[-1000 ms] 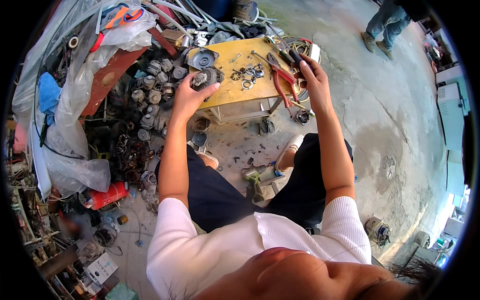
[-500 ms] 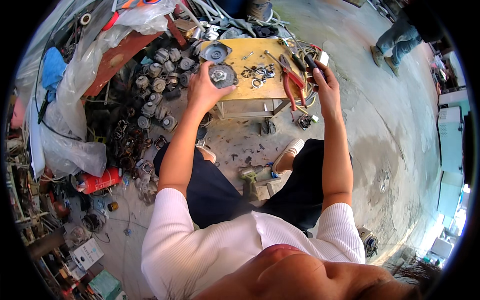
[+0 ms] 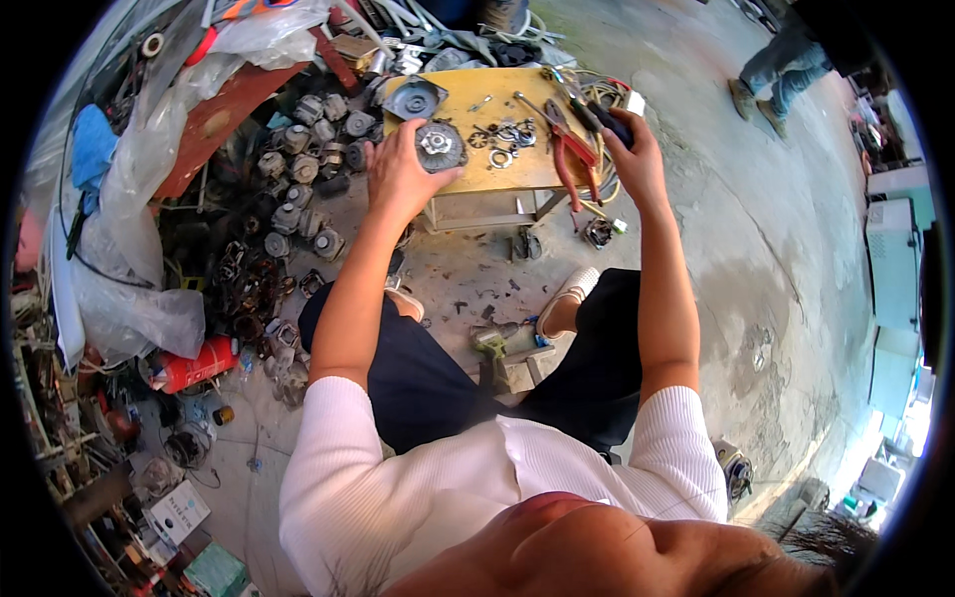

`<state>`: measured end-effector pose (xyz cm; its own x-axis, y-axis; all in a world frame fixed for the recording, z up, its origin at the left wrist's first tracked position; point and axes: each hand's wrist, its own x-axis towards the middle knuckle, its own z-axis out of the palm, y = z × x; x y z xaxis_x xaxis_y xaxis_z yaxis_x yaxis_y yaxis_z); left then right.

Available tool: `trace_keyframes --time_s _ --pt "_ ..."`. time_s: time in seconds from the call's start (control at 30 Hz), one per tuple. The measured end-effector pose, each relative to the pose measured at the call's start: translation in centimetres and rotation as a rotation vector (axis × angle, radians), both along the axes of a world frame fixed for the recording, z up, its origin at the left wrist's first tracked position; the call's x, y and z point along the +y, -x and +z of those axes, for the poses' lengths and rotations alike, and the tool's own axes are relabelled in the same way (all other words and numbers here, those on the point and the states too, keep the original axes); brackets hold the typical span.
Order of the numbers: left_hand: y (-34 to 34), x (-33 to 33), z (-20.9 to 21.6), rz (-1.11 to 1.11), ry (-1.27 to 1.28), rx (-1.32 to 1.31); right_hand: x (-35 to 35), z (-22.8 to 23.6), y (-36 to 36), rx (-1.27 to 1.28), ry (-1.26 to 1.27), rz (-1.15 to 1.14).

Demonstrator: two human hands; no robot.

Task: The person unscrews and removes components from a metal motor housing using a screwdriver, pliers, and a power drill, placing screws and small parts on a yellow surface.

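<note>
One round grey motor part (image 3: 439,147) sits at the frame's upper centre, pinched between thumb and fingers of our left hand (image 3: 400,177), by the yellow desk (image 3: 507,85); our right hand (image 3: 639,159), well rightward, curls around a black handle (image 3: 616,123).

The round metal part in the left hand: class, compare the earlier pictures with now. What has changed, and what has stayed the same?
The round metal part was tilted; the left hand has turned its hubbed face up toward the camera. Nothing was visibly let go or newly taken.

Unchanged: the right hand holds a black handle; the red-handled pliers and dished cover lie on the yellow table.
</note>
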<state>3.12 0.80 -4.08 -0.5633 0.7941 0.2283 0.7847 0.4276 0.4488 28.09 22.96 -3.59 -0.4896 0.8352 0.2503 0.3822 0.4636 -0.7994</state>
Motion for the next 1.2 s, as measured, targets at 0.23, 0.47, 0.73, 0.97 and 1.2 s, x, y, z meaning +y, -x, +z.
trace_keyframes --time_s 0.23,0.47,0.73,0.97,1.2 --pt "-0.2 0.5 -0.6 -0.033 -0.06 0.112 1.3 -2.2 0.7 -0.095 0.016 0.02" --pt "1.3 -0.5 -0.5 -0.086 -0.033 0.125 1.0 -2.7 0.5 -0.16 0.075 0.06" --pt "1.2 -0.4 -1.7 -0.11 -0.007 0.172 2.4 -4.9 -0.1 -0.169 0.065 0.056" --pt "1.8 -0.5 -2.4 -0.179 -0.035 0.232 2.0 -2.8 0.3 -0.188 0.178 -0.033" --pt "-0.4 0.8 0.8 -0.158 0.003 0.103 1.9 -1.9 -0.2 0.016 -0.054 -0.235"
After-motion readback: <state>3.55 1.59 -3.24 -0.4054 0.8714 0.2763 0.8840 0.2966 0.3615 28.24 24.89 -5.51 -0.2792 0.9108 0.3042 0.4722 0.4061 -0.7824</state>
